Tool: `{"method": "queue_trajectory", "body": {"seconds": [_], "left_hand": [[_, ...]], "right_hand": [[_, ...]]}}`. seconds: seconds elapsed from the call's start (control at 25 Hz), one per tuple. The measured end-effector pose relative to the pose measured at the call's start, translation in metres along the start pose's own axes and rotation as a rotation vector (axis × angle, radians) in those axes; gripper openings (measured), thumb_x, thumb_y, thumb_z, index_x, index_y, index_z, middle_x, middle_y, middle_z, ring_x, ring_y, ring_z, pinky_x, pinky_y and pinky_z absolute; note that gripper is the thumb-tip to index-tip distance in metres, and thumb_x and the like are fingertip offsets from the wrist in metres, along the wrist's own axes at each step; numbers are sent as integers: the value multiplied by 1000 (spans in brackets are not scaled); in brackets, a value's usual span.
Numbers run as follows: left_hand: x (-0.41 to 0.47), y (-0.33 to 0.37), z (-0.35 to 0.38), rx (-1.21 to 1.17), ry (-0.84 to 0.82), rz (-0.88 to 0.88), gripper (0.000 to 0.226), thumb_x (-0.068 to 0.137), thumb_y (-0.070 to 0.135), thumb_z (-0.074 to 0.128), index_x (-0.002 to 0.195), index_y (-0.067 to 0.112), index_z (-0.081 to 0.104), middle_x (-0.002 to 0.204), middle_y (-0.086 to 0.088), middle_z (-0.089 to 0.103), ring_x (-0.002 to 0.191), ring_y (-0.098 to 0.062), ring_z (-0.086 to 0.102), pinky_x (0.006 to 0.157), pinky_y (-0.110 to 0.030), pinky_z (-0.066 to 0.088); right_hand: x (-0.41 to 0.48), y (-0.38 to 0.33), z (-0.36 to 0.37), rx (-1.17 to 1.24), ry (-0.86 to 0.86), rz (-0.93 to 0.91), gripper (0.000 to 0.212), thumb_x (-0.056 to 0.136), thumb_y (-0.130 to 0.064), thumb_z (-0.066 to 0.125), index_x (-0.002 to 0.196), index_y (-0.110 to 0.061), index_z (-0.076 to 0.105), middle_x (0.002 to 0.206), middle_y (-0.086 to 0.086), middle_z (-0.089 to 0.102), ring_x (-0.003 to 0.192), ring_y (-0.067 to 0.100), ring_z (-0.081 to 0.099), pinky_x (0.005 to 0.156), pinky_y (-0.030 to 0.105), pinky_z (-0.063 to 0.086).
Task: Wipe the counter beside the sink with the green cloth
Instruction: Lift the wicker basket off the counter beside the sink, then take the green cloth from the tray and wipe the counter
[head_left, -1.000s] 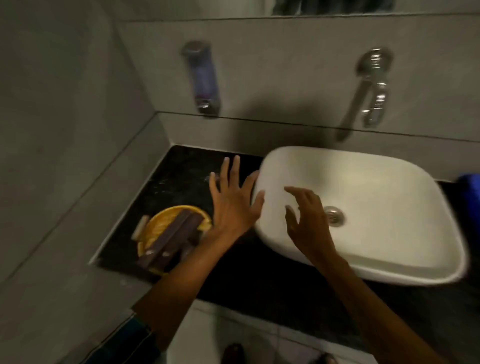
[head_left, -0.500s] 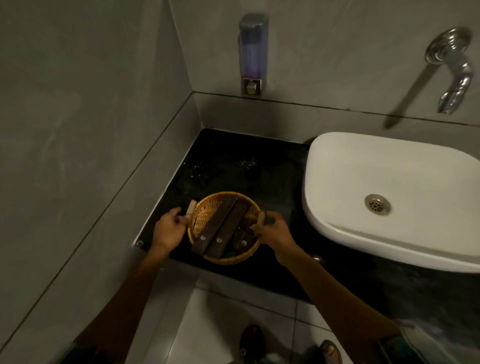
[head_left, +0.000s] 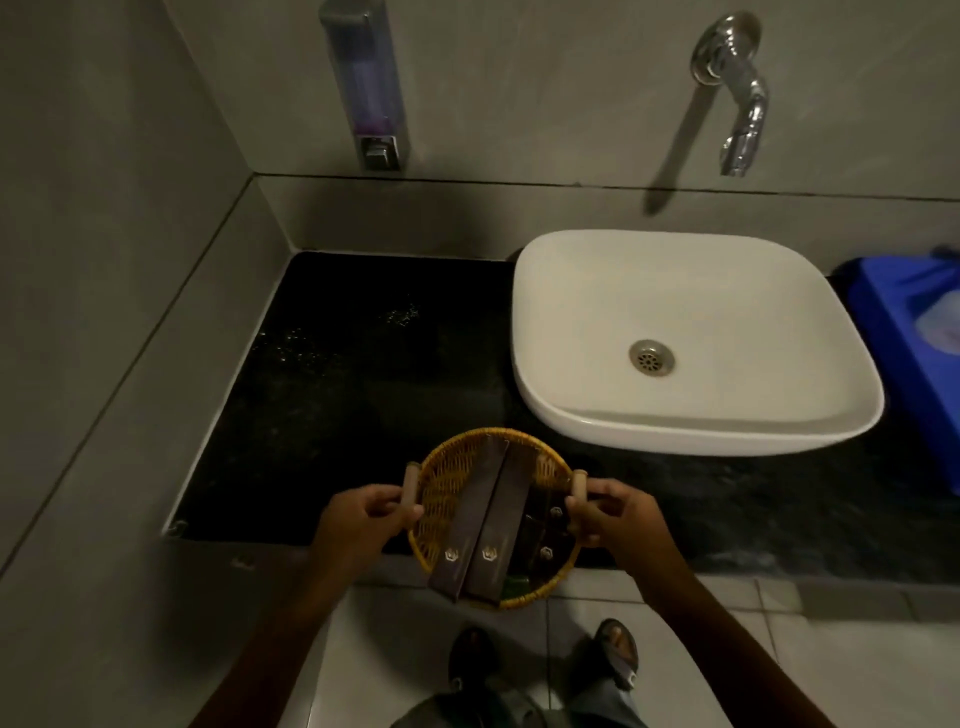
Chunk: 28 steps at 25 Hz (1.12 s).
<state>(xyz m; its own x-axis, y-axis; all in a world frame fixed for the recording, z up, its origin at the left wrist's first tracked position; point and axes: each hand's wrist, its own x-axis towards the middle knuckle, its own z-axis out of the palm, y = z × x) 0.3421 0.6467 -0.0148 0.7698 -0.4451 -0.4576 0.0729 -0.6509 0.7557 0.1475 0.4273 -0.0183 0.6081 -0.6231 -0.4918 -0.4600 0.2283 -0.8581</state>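
Left hand (head_left: 358, 514) and right hand (head_left: 613, 514) each clamped on a handle of the wicker basket (head_left: 441, 488), held between them over the black bench (head_left: 337, 389) edge, near the sink (head_left: 727, 415)

table (head_left: 363, 415) is black with tiny gold flecks, sink (head_left: 727, 415) plain white with a silver drain (head_left: 651, 356), basket (head_left: 447, 483) is yellow woven wicker holding two dark brown boxes (head_left: 483, 525) with little gold logos, blue bin (head_left: 904, 332) off to the side, walls all grey tile (head_left: 104, 208)
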Motion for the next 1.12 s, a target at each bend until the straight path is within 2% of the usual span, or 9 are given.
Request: {"method": "queue_trajectory", "body": {"seconds": [0.2, 0.28, 0.36, 0.44, 0.52, 0.8, 0.96, 1.04, 1.12], "left_hand": [[-2, 4, 44, 37, -72, 28, 33, 80, 20, 73, 111, 12, 65, 83, 9, 66, 80, -11, 66, 67, -27, 52], [-3, 10, 51, 52, -95, 1, 36, 81, 23, 72, 115, 11, 64, 91, 0, 69, 86, -20, 68, 74, -35, 55], [-5, 18, 52, 223, -36, 20, 40, 84, 34, 68, 119, 16, 60, 105, -5, 68, 94, -22, 65, 78, -36, 52], [-9, 38, 52, 405, 134, 168, 39, 85, 42, 63, 119, 24, 57, 112, -5, 65, 91, -18, 61, 74, -34, 47], [-8, 81, 68, 397, 220, 376, 30, 85, 40, 62, 113, 30, 57, 108, 1, 64, 90, -15, 61, 74, -33, 46], [-8, 272, 285, 408, -71, 944, 14, 84, 28, 61, 97, 26, 64, 86, 8, 69, 88, -17, 60, 79, -32, 45], [-11, 338, 441, 581, -205, 1146, 18, 82, 28, 59, 97, 22, 67, 91, 2, 70, 101, -25, 58, 85, -39, 37], [-16, 355, 506, 666, -279, 1170, 24, 79, 28, 59, 101, 21, 67, 100, -1, 69, 110, -26, 53, 91, -40, 33], [-23, 363, 565, 781, -387, 1173, 32, 78, 28, 59, 108, 21, 64, 111, -5, 65, 119, -26, 46, 96, -42, 30]], "right_hand": [[0, 25, -31, -77, 126, -12, 22, 86, -12, 66, 108, -15, 67, 86, 5, 74, 80, 20, 72, 64, 26, 59], [7, 29, -36, -85, 165, -30, 22, 85, -16, 68, 107, -16, 67, 85, 1, 73, 78, 16, 72, 60, 21, 57], [11, 34, -47, -121, 196, -39, 24, 84, -24, 70, 107, -20, 66, 83, -3, 72, 74, 12, 71, 60, 23, 58], [13, 37, -71, -163, 253, -26, 29, 82, -32, 71, 109, -25, 63, 83, 0, 71, 74, 15, 70, 65, 32, 60], [16, 35, -111, -168, 317, -26, 25, 83, -31, 70, 106, -25, 63, 81, 4, 71, 73, 19, 70, 67, 36, 59], [34, -7, -332, -206, 516, -210, 7, 84, -17, 68, 87, -23, 68, 70, 6, 70, 65, 19, 65, 65, 31, 53], [70, 6, -481, -656, 656, -145, 24, 81, 0, 59, 101, -7, 70, 98, 19, 73, 95, 32, 68, 86, 36, 49], [89, 16, -537, -875, 547, -48, 37, 80, -3, 61, 116, -7, 64, 118, 22, 66, 113, 36, 60, 94, 41, 46], [107, 28, -575, -1195, 331, 96, 63, 82, -15, 64, 140, -16, 41, 145, 16, 45, 134, 34, 40, 104, 49, 36]]}}
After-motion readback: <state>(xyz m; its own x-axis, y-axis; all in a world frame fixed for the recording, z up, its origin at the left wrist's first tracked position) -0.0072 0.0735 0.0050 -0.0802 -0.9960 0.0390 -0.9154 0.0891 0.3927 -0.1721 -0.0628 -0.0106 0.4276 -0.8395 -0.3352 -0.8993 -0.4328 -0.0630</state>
